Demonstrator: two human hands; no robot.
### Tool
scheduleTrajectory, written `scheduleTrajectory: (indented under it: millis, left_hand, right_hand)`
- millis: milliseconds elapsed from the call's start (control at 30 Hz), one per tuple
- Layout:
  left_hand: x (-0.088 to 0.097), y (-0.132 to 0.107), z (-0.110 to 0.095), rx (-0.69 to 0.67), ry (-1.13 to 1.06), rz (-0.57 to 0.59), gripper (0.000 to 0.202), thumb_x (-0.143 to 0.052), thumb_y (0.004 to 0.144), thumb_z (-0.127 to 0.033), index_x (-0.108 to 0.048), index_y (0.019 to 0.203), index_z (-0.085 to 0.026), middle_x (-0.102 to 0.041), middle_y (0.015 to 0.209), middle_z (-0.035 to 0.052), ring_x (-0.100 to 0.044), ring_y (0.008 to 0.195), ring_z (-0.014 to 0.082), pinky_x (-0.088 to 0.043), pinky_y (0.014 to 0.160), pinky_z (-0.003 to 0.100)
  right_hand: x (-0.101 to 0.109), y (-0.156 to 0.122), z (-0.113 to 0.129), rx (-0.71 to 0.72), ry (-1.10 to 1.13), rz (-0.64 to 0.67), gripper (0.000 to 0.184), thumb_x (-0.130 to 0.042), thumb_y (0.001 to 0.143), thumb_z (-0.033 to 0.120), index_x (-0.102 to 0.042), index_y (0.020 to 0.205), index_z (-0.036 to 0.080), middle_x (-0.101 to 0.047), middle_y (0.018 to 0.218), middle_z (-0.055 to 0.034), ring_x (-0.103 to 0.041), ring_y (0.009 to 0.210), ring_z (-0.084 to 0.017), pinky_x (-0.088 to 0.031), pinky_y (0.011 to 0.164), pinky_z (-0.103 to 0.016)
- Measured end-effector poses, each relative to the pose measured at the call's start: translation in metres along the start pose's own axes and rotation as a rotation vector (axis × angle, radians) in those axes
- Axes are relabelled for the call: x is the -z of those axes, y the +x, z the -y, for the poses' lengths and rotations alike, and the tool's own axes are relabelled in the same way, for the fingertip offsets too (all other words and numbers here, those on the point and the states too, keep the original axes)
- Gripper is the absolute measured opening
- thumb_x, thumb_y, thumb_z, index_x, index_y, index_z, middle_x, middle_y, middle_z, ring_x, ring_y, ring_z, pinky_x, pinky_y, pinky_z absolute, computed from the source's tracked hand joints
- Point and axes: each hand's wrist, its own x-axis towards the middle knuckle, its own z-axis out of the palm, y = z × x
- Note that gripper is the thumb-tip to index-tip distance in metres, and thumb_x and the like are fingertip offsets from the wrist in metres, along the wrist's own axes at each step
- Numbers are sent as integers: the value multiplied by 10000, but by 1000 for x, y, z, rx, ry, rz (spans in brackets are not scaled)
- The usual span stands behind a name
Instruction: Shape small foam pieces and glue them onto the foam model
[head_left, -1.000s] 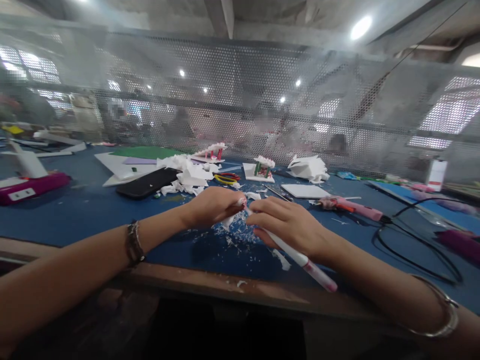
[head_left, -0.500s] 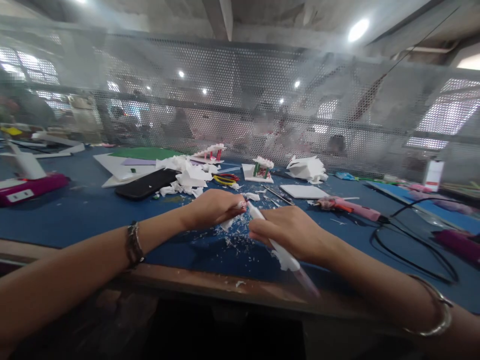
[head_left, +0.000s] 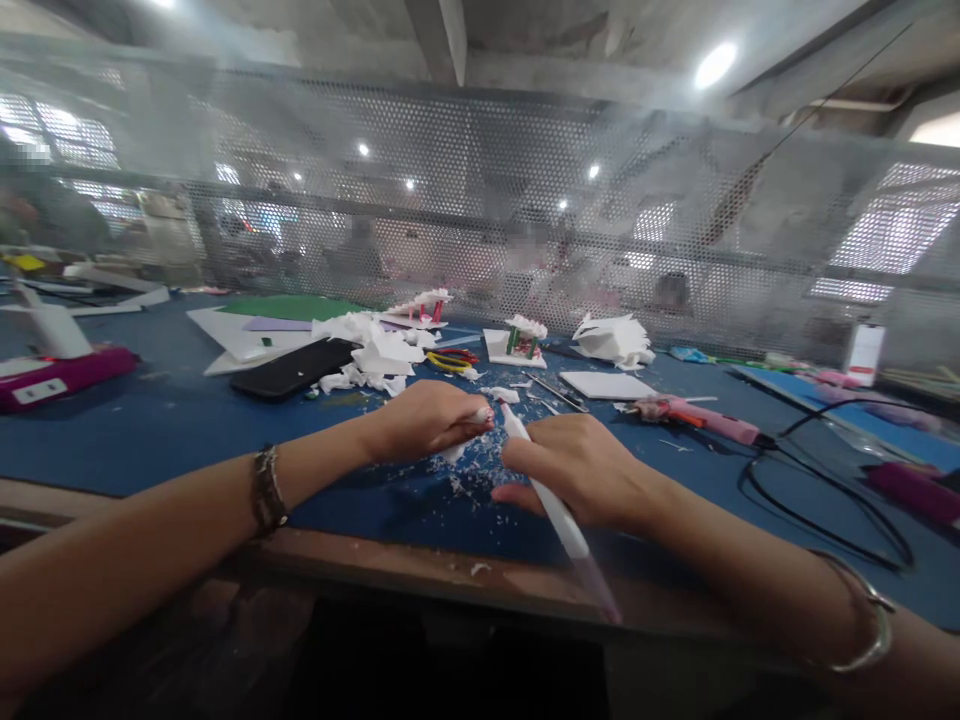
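Note:
At the middle of the table my left hand (head_left: pixel 431 420) is closed on a small white piece (head_left: pixel 480 415), whose end shows some red between thumb and finger. Most of that piece is hidden in the fingers. My right hand (head_left: pixel 581 465) grips a slim white pen-like tool (head_left: pixel 559 515) with a dark reddish tip and a translucent pinkish rear end. Its tip points up and left, close to the white piece; I cannot tell whether they touch. Below both hands, white crumbs (head_left: pixel 472 485) are scattered on the blue table top (head_left: pixel 360 500).
Behind my hands lie a black phone-like slab (head_left: pixel 296 368), crumpled white scraps (head_left: pixel 386 350), yellow-and-red-handled pliers (head_left: pixel 450 360) and small white models on posts (head_left: pixel 525 340). A pink glue gun (head_left: pixel 705 415) with a black cable (head_left: pixel 817 515) lies right. A perforated screen (head_left: pixel 465 200) stands behind.
My right hand's lower fingers have opened a little, and the tool has turned steeper, its rear end swinging left. A white scrap beside the tool no longer shows. My left hand has barely moved.

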Motion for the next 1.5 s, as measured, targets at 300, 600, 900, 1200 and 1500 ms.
scheduleTrajectory:
  millis: [300, 600, 900, 1200, 1500]
  left_hand:
    - [3, 1, -2, 71, -98, 145, 433, -107, 861, -385, -407, 635, -171, -512, 589, 32, -468, 541, 140, -323, 519, 248]
    - [1, 2, -3, 143, -416, 144, 393, -135, 876, -293, -472, 728, -155, -504, 703, 31, -469, 665, 118, -356, 654, 222]
    - [-2, 1, -3, 115, -493, 129, 202, -230, 866, -243, -398, 799, -154, -449, 699, 9, -412, 615, 103, -326, 612, 207]
    - [5, 0, -8, 144, -534, 160, 224, -218, 844, -195, -388, 702, -162, -409, 628, -17, -387, 571, 93, -304, 587, 206]
    - [4, 1, -7, 109, -489, 125, 245, -206, 836, -208, -369, 658, -166, -383, 589, -22, -369, 538, 97, -291, 556, 215]
  right_hand:
    - [-7, -7, -14, -313, 324, -66, 377, -317, 664, 24, -423, 995, 168, -527, 853, -77, -483, 633, -116, -369, 535, -237]
    - [-3, -7, -22, -394, 498, -160, 215, -255, 840, 160, -431, 960, 193, -498, 648, 8, -480, 550, -85, -407, 569, -236]
    - [-1, -14, -23, -266, 114, -29, 287, -227, 859, 364, -426, 869, 157, -604, 631, -37, -540, 497, -122, -333, 438, -214]
    - [2, -10, -20, -275, -51, 173, 368, -196, 867, 341, -512, 800, 164, -593, 603, -27, -551, 522, -127, -253, 434, -221]
    - [0, -10, -19, -347, -46, 233, 346, -208, 863, 351, -503, 865, 172, -622, 672, -42, -570, 551, -156, -220, 430, -233]
